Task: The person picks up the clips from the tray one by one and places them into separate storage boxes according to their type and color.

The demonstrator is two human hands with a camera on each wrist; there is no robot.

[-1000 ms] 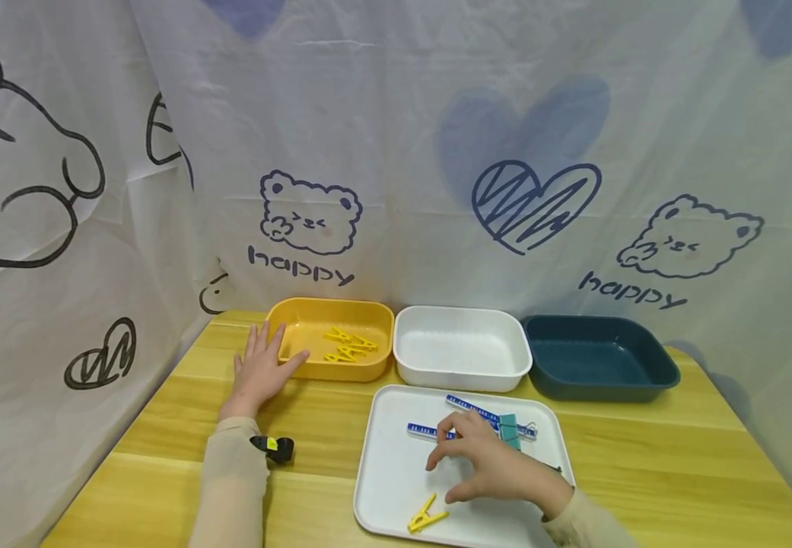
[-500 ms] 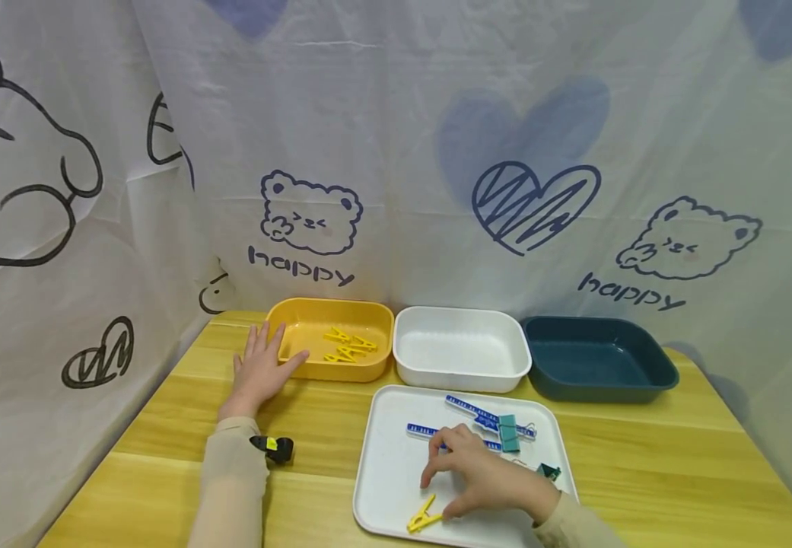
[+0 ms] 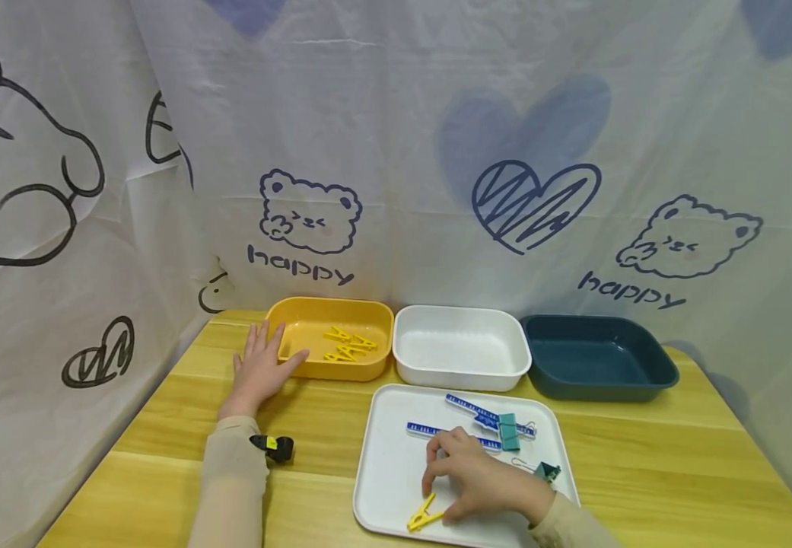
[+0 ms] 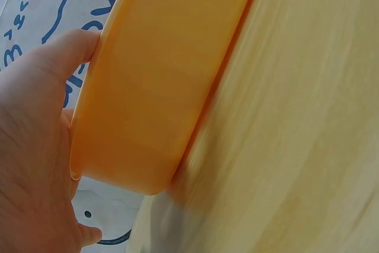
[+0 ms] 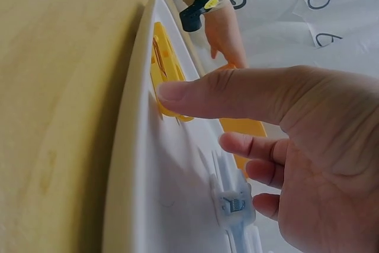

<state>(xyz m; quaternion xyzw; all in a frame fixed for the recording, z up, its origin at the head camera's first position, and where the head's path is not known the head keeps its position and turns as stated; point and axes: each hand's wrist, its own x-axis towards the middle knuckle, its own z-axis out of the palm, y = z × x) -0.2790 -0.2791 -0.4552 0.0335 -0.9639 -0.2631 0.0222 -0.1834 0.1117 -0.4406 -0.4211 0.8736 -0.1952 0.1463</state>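
Observation:
My right hand (image 3: 474, 472) is low over the white tray (image 3: 382, 464), its thumb and index finger at the two leg ends of a yellow clothespin (image 3: 423, 520). In the right wrist view, the thumb overlaps that clothespin (image 5: 167, 66), while the other fingers bend inward. My left hand (image 3: 259, 373) rests on the left rim of the yellow bin (image 3: 341, 371), fingers spread. From the left wrist view, its thumb lies at the rim and the other fingers are partly hidden behind the bin wall (image 4: 160, 75). Several yellow clothespins (image 3: 349, 350) lie inside this bin.
On the tray are two long blue ruler-like clips (image 3: 464, 405), a teal binder clip (image 3: 508, 432) and a dark green binder clip (image 3: 548, 472). A white bin (image 3: 462, 377) and a dark blue bin (image 3: 608, 390) stand beside the yellow one, before a printed curtain (image 3: 423, 251).
My right hand has come down and toward the clothespin on the tray, uncovering the blue clips and the dark green binder clip. The left hand keeps its place on the yellow bin.

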